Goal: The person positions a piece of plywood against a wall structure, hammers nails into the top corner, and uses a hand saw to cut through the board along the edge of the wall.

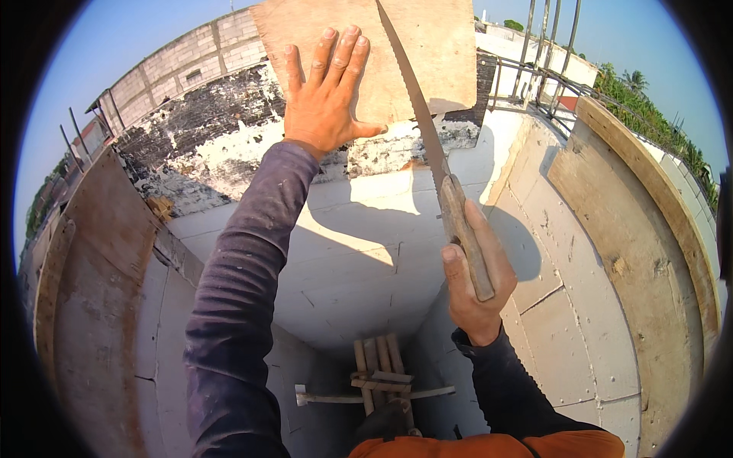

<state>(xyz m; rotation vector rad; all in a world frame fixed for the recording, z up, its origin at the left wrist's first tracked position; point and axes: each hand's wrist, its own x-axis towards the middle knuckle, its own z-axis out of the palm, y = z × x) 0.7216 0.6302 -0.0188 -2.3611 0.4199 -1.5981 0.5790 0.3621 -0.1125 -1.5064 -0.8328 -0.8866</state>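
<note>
A pale plywood sheet (313,19) lies across the top of the wall in front of me. My left hand (327,95) rests flat on its left part, fingers spread. My right hand (482,278) grips the worn wooden handle of a handsaw (416,95). The long toothed blade slants up and left from the handle, crossing over the front edge of the sheet to its far side. Whether the teeth touch the wood, I cannot tell. Beneath the sheet is a weathered board (202,130) with peeling black and white patches.
Block walls (546,305) enclose a deep shaft below me, with wooden poles (382,355) lashed together at the bottom. Wooden form boards line the left side (103,282) and right side (634,252). Steel rebar (546,53) sticks up at the back right.
</note>
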